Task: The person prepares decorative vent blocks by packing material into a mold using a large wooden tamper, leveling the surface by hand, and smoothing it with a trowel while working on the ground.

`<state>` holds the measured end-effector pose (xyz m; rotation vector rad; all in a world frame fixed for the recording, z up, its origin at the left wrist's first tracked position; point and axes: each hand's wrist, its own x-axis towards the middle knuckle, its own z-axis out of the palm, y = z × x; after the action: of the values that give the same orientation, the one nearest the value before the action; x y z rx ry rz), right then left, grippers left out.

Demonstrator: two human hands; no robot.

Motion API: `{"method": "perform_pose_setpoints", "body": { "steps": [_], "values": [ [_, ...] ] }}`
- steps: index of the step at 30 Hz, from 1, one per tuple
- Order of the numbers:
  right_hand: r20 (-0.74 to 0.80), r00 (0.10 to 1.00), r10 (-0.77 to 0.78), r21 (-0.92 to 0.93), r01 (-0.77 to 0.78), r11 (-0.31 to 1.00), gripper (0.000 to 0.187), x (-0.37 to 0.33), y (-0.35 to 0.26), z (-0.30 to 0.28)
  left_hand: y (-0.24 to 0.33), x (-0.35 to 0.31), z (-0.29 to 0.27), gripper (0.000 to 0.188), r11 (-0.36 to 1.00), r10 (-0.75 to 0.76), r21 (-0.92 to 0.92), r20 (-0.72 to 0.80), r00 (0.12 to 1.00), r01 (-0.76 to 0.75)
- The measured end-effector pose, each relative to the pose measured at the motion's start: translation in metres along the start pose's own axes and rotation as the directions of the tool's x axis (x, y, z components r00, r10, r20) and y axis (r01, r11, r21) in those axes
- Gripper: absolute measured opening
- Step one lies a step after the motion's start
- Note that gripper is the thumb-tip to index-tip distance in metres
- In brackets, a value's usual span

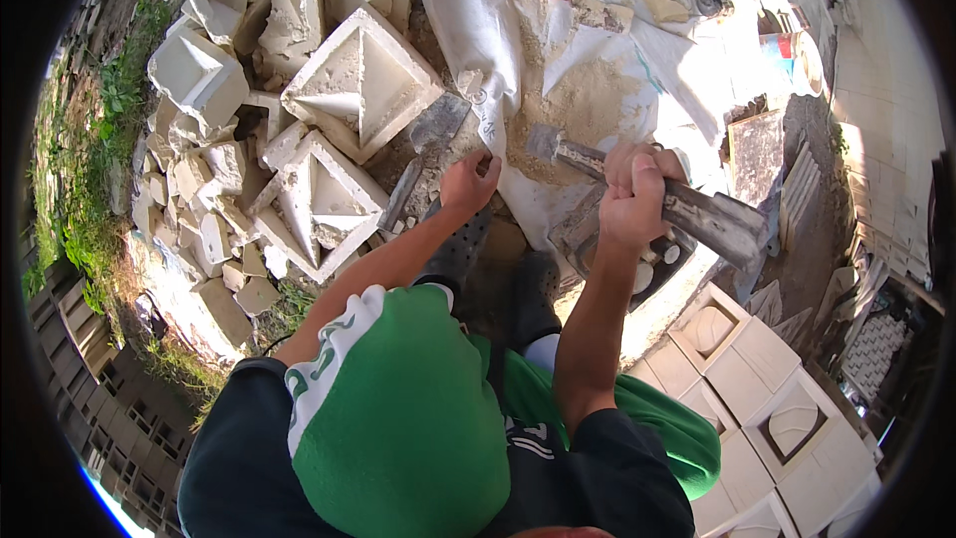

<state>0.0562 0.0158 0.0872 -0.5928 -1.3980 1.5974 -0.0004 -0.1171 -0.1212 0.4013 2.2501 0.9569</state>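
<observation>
My right hand [635,191] is closed around a long grey tool [712,219], raised over the ground. One end of the tool is broad and heavy; a smaller blunt end points left. I cannot tell its exact kind. My left hand [468,184] is low at the lower end of a white sack [463,30], its fingers curled in. Whether it grips the sack or a small piece is not clear. Just beyond that hand lies a grey block [438,123], and a dark narrow bar [400,195] lies to its left.
Broken cream-coloured hollow blocks [363,85] and rubble [214,174] are heaped at the left. White sheeting [588,70] with sandy debris spreads ahead. A bucket [794,62] stands at the far right. Square patterned blocks [762,384] are lined up at the lower right.
</observation>
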Motion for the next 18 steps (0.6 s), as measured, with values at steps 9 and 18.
{"method": "perform_pose_setpoints", "body": {
  "steps": [9, 18],
  "values": [
    [-0.122, 0.992, 0.005, -0.204, -0.031, 0.978, 0.031, -0.015, 0.098, -0.018, -0.003, -0.001, 0.001, 0.03, 1.0, 0.019, -0.013, 0.003, 1.0, -0.019],
    [0.037, 0.997, -0.064, 0.088, 0.061, 0.994, 0.025, 0.015, -0.024, 0.001, -0.006, 0.0, 0.001, 0.028, 0.998, 0.055, 0.002, -0.015, 0.998, -0.055]
  ]
}}
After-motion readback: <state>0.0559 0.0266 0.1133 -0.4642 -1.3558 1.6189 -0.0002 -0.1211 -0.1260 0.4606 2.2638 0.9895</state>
